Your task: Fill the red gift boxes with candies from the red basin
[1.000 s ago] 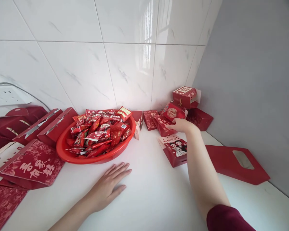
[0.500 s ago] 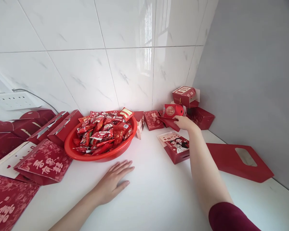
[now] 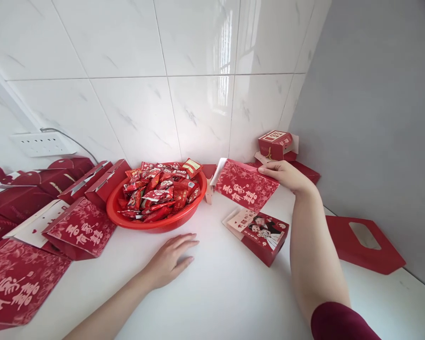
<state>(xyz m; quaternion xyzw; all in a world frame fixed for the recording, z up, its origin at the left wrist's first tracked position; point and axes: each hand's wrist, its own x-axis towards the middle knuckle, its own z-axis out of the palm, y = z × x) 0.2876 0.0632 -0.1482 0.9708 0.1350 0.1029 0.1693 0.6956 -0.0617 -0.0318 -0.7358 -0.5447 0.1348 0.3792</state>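
Note:
Pinched by its upper right corner, a red gift box (image 3: pixel 246 185) with pale floral print and characters hangs from my right hand (image 3: pixel 286 175), raised off the table. A white flap shows at its left end. Just below it lies a red box (image 3: pixel 265 236) with a cartoon couple on its face and a pale flap at the left. My left hand (image 3: pixel 173 259) rests on the white tabletop with fingers stretched out, holding nothing. Behind that hand stands a red plastic basin (image 3: pixel 156 227) heaped with red-wrapped sweets (image 3: pixel 159 191).
Several red boxes (image 3: pixel 83 229) crowd the left side below a wall socket strip (image 3: pixel 44 143). More boxes (image 3: pixel 276 144) are stacked in the back right corner. A flat red piece with an oval window (image 3: pixel 343 238) lies by the grey wall.
My right hand has lifted a floral red box from the back pile, bringing its printed face into view. My left hand stays on the table. The camera view has shifted slightly.

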